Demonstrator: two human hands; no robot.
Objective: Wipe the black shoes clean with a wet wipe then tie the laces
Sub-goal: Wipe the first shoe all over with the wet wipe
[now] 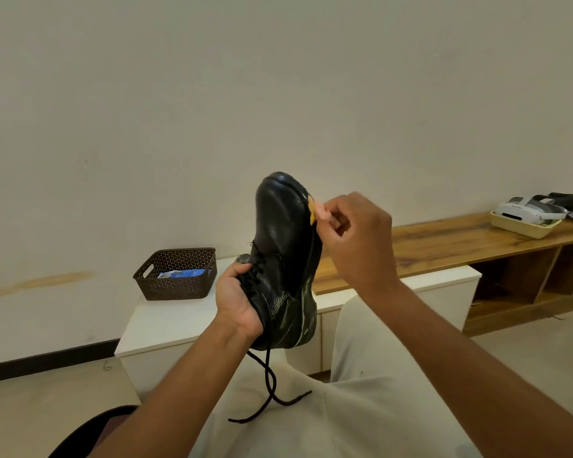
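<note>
Soft dim light, wide-angle edge distortion

No text, label or number is readable anywhere.

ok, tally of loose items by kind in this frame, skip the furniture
Black shoe: 1
Wipe: 1
Baskets: 2, brown basket and cream tray
Blue packet: 1
White headset: 1
Total: 6
</note>
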